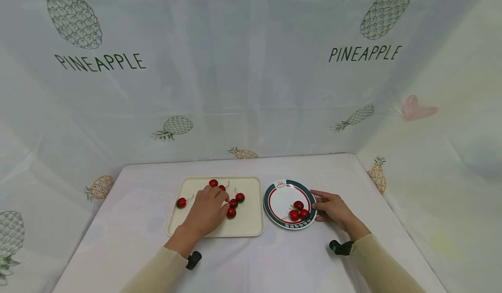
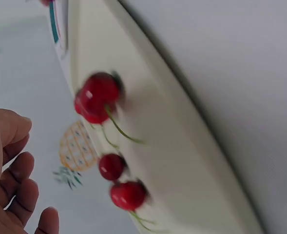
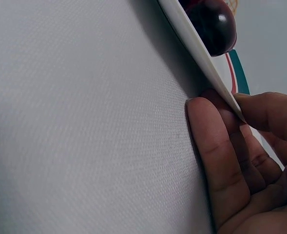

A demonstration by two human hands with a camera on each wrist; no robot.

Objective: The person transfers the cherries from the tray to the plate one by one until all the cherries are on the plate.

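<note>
My left hand (image 1: 208, 210) hovers over a cream rectangular tray (image 1: 251, 221), fingers loosely bent. In the left wrist view nothing lies between its thumb and fingers (image 2: 22, 168). Several red cherries with green stems lie on the tray, among them one cherry (image 1: 231, 213) right by the thumb; another cherry (image 1: 181, 203) sits on the left side. My right hand (image 1: 333, 209) pinches the right rim of a round white plate (image 1: 280, 201) with a green and red border. Its thumb (image 3: 265, 109) is on top and fingers are under the rim. Three cherries (image 1: 304, 213) rest on the plate.
The tray and plate stand side by side on a table with a pale cloth (image 1: 231, 262). Behind and around it hangs a pale curtain (image 1: 251, 66) printed with pineapples. A dark wrist device (image 1: 340, 247) is on the right wrist, a similar one (image 1: 194, 260) on the left.
</note>
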